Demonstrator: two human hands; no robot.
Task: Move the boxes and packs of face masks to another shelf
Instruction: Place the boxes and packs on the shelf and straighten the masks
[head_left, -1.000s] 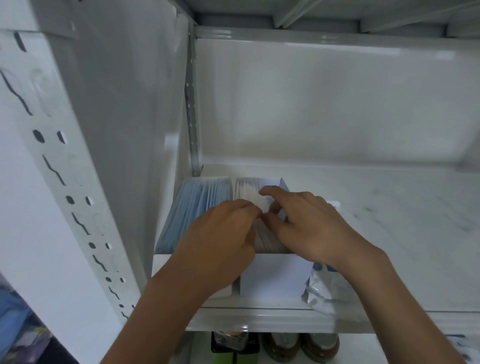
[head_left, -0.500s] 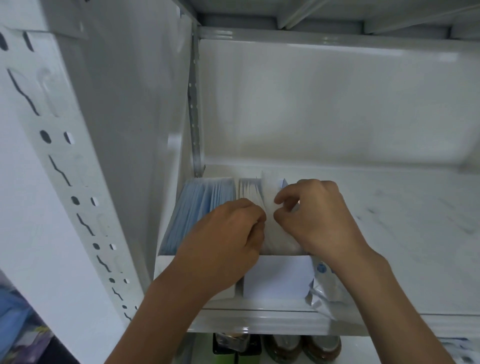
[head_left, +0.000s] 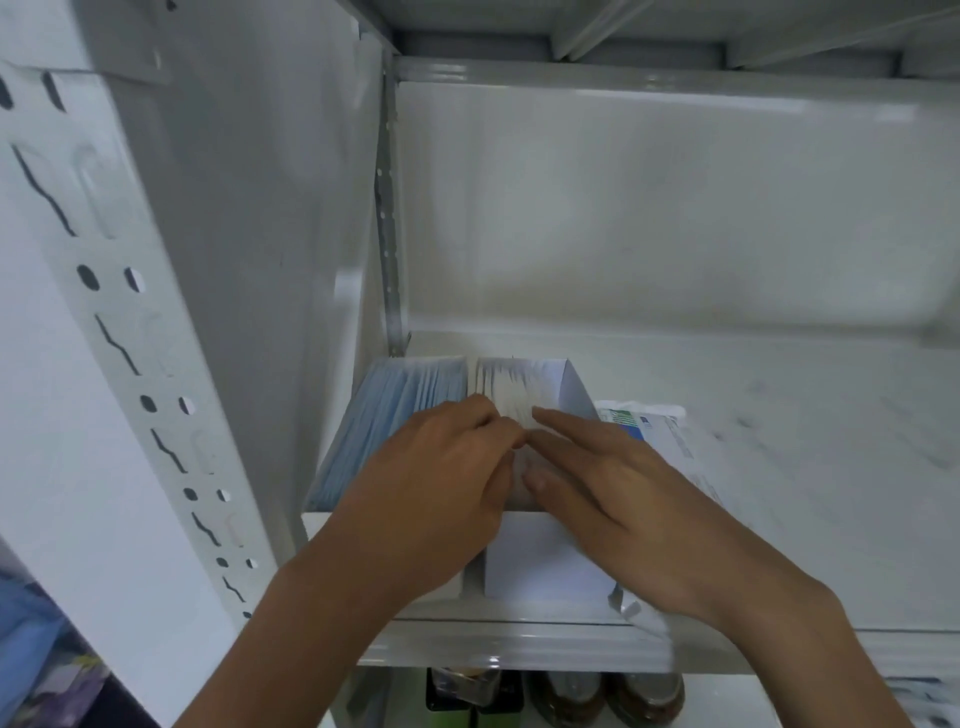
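Both hands meet over the white mask box (head_left: 540, 569) at frame centre: left hand (head_left: 436, 467) pinches the masks (head_left: 511, 395), right hand (head_left: 618, 488) lies flat, fingers straight.

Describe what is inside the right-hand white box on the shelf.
The white box holds upright white face masks. The left hand and right hand cover the nearer masks; its bottom is hidden.
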